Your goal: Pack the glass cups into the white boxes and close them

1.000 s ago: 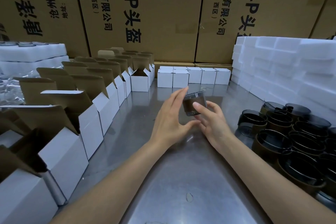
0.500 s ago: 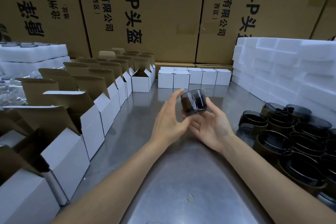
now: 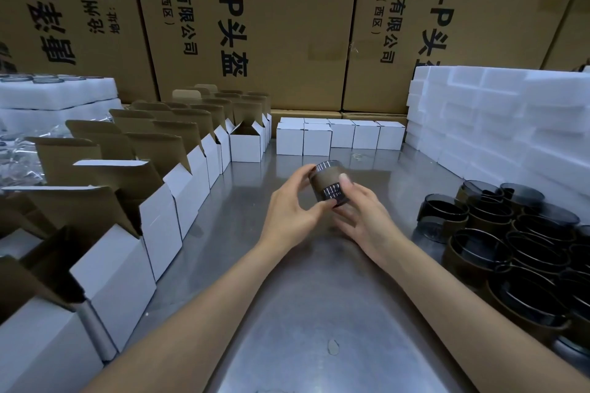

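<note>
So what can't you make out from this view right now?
- Cup, head view: its mouth and inside, hidden by both hands.
- Closed boxes: contents, lids shut.
- Cup pile: full count, cut off by the right edge.
- Nearest open box: cut off at the lower left corner.

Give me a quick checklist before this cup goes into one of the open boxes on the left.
1. Cup held firmly: ok, left hand and right hand both grip the glass cup above the metal table.
2. Open box ready: ok, open white boxes stand in a row, flaps up.
3. Path to the boxes: ok, nothing lies between.
4. Cup free of cracks: cannot tell.
5. Box empty inside: cannot tell.
6. Closed boxes out of the way: ok, at the back.
</note>
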A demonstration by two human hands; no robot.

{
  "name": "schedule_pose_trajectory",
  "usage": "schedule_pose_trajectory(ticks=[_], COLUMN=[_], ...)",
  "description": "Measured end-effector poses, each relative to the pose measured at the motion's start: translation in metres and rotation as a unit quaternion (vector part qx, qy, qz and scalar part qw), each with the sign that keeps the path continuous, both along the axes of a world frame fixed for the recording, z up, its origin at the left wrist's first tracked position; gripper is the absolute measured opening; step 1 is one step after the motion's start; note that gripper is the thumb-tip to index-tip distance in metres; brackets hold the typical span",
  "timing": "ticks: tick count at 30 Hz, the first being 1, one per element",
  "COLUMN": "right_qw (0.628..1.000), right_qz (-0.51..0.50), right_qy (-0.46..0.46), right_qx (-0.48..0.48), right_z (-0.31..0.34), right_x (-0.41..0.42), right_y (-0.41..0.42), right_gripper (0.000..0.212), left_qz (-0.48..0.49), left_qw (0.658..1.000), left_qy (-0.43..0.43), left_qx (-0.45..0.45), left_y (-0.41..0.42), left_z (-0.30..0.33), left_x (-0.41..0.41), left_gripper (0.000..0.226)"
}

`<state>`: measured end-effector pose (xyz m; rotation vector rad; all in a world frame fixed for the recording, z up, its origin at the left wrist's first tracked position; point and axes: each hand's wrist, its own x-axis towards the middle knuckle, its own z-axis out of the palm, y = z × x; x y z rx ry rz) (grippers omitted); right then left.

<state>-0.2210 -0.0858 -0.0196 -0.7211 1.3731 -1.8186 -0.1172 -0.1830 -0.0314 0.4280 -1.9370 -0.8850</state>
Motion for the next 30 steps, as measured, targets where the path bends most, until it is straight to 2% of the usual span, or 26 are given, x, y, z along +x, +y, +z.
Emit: schedule_pose_trajectory(ticks=[2, 5, 8, 12, 16, 22, 26, 30], right_qw=[0.998, 0.995, 0.998, 0.994, 0.988, 0.949, 0.926, 0.909], right_qz=[0.038, 0.049, 0.005, -0.081, -0.108, -0.125, -0.107, -0.097], right_qy=[-0.047, -0.089, -0.053, -0.006, 0.104, 0.287, 0.342, 0.379], right_qx=[0.012, 0.002, -0.045, -0.078, -0.03, 0.027, 0.116, 0.142], right_z=[0.004, 0.005, 0.0, -0.005, -0.008, -0.014, -0.015, -0.016], right_x=[-0.003, -0.007, -0.008, -0.008, -0.009, -0.011, -0.011, -0.008], right_y=[0.0, 0.001, 0.001, 0.001, 0.001, 0.001, -0.001, -0.002], right_gripper=[0.041, 0.033, 0.026, 0.051, 0.063, 0.064, 0.065, 0.065], left_qz=[-0.034, -0.058, -0.057, -0.059, -0.07, -0.067, -0.059, -0.076], left_qw=[0.998, 0.997, 0.996, 0.994, 0.995, 0.989, 0.97, 0.966], left_qy=[0.005, -0.01, -0.056, -0.08, -0.069, -0.13, -0.224, -0.243], left_qx=[0.043, 0.054, 0.035, 0.045, 0.036, -0.022, -0.067, -0.037], left_y=[-0.001, 0.001, 0.002, 0.004, 0.005, 0.001, -0.002, -0.001], left_z=[-0.001, -0.003, -0.004, -0.001, 0.0, -0.007, -0.011, -0.011], left_x=[-0.001, -0.003, -0.003, -0.001, 0.001, 0.0, 0.0, 0.002], left_gripper=[0.059, 0.058, 0.065, 0.078, 0.069, 0.073, 0.081, 0.079])
